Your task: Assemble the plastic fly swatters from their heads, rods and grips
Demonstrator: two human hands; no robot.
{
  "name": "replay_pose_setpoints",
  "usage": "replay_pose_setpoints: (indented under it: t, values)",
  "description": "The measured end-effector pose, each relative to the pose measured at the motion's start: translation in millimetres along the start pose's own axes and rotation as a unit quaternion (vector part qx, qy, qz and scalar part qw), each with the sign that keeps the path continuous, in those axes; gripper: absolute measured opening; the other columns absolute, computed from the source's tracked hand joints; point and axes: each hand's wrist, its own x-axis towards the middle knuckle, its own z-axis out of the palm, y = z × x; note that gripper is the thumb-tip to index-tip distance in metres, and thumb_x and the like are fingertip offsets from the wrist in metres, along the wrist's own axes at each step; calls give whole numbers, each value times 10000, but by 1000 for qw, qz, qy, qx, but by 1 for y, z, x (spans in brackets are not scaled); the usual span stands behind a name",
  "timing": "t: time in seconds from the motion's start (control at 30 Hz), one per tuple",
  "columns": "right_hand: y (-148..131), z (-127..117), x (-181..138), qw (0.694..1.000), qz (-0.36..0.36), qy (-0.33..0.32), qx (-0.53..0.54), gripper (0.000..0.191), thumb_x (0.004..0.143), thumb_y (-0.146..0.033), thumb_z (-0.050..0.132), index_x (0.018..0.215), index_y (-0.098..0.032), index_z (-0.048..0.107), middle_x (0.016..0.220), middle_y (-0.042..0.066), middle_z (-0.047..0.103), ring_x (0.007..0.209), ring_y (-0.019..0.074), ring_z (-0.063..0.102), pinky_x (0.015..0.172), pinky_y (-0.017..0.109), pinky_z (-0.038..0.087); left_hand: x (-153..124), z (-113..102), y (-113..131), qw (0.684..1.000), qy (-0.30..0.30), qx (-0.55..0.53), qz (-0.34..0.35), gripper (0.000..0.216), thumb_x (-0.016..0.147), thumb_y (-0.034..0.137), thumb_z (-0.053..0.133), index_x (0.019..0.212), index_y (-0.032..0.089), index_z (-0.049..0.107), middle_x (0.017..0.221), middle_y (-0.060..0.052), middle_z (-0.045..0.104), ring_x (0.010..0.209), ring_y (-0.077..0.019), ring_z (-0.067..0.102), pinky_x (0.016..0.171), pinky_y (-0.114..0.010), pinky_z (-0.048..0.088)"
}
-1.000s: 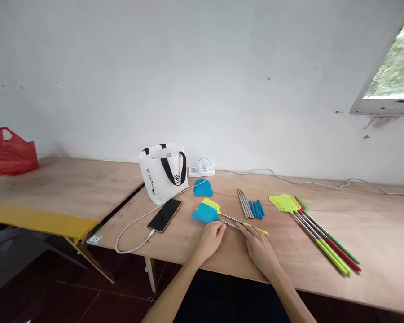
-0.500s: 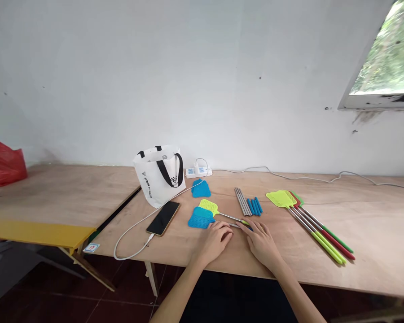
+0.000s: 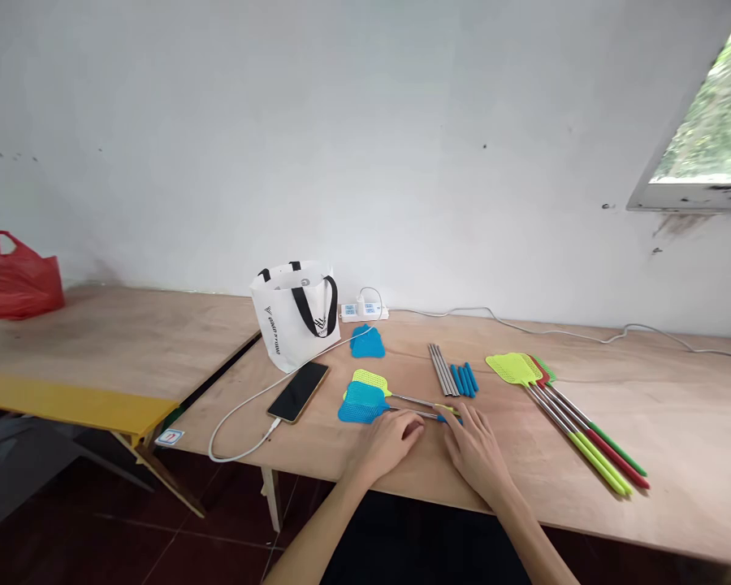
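Observation:
A blue fly swatter [image 3: 363, 404] lies on the table in front of me, partly over a yellow-green fly swatter [image 3: 370, 379]; both have metal shafts pointing right. My left hand [image 3: 391, 437] rests on the wood just below the blue swatter's shaft, fingers loosely bent and holding nothing. With fingers stretched out flat, my right hand [image 3: 473, 445] lies over the handle ends of both swatters, hiding much of the grips. Beyond it are several grey metal tubes [image 3: 443, 370] and several short blue handle grips [image 3: 464, 379]. Farther back sit loose blue swatter heads [image 3: 367, 342].
To the right lie several finished-looking swatters [image 3: 576, 431] in yellow-green, red and green. On the left are a phone [image 3: 298, 392] on a white cable, a white bag [image 3: 292, 325] and a power strip [image 3: 364, 312]. A red plastic bag [image 3: 21, 280] sits on the adjoining table.
My left hand has come off the blue swatter's neck, leaving more of its shaft showing. The right fingers remain at the handles. The camera view has shifted slightly left.

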Motion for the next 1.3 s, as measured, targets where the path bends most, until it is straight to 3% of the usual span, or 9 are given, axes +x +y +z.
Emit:
replay_pose_setpoints:
  t: [0.07,0.2,0.37,0.6,1.3]
  values:
    - [-5,-3,0,1000,1,-19,24,253,1030,-246,412,1132,-232,643,1062,78,720,944,225,687,826,353,488,0,-1,1,1000,-6,4,-19,141,978,272,587,1087,259,676,944,3,754,900,-207,685,776,-286,468]
    - [-10,-3,1,998,-6,-45,35,253,1063,-283,392,910,-236,588,843,13,699,756,187,677,675,301,427,0,-2,3,999,-12,17,-25,68,973,263,591,990,245,653,875,17,740,835,-189,675,726,-271,441]
    - [-11,-2,3,999,-19,-32,27,242,1064,-260,386,908,-229,568,862,16,700,771,182,681,682,291,400,1,-4,5,999,-15,35,-13,88,956,269,611,890,237,659,868,15,734,812,-178,661,717,-264,428]
    - [-11,-2,2,999,-19,-20,25,309,1072,-280,335,920,-234,599,845,33,712,745,180,680,674,290,408,0,-4,5,999,-18,44,-6,120,961,293,593,904,232,679,851,1,726,810,-184,654,697,-263,426]
    - [-14,-6,6,999,-2,-29,36,257,1061,-277,373,915,-244,583,820,7,712,745,186,686,667,288,408,1,-5,6,999,-21,35,-7,98,962,287,613,916,237,684,853,15,733,810,-180,666,707,-266,432]
